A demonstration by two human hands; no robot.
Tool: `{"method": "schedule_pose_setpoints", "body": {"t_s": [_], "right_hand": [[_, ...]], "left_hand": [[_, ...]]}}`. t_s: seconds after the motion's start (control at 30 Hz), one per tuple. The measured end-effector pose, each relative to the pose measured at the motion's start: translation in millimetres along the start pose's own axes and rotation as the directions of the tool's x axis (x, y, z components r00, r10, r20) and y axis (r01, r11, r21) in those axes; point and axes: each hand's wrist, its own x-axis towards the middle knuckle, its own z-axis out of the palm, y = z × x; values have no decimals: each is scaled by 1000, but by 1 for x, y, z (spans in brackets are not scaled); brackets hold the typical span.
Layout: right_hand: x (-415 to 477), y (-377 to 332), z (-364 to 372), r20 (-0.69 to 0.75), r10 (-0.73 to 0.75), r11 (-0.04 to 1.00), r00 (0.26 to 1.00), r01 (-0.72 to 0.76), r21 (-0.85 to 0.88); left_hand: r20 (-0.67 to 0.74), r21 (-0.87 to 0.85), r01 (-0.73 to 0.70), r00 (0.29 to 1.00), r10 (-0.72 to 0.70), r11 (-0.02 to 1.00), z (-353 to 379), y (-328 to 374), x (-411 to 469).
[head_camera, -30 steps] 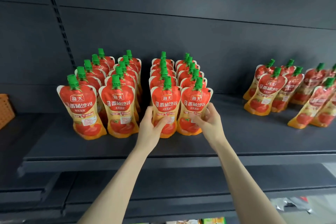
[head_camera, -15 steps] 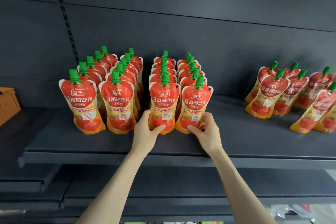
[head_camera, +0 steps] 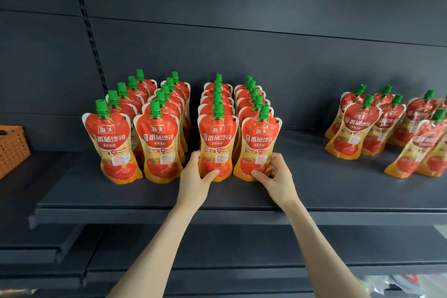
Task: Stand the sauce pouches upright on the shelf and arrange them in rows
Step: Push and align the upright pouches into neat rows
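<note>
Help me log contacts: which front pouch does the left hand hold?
The third front pouch from the left: the left hand grips its base, thumb across its front. The right hand holds the fourth pouch.

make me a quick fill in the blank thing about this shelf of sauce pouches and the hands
1. Each pouch's cap is ____.
2. The tidy pouches form ____ rows: the left hand has the third row's front pouch in its grip, the right hand the fourth row's front pouch.
3. The leaning pouches stand to the ____ of both hands.
4. The perforated basket is ____.
Missing words: green; four; right; orange.
</note>
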Motion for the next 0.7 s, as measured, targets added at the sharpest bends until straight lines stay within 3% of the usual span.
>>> {"method": "schedule_pose_setpoints", "body": {"t_s": [0.7], "right_hand": [[0,-4,3,16,35,999,999,-35,-20]], "left_hand": [[39,4,24,999,-24,1000,-1,2,0]]}}
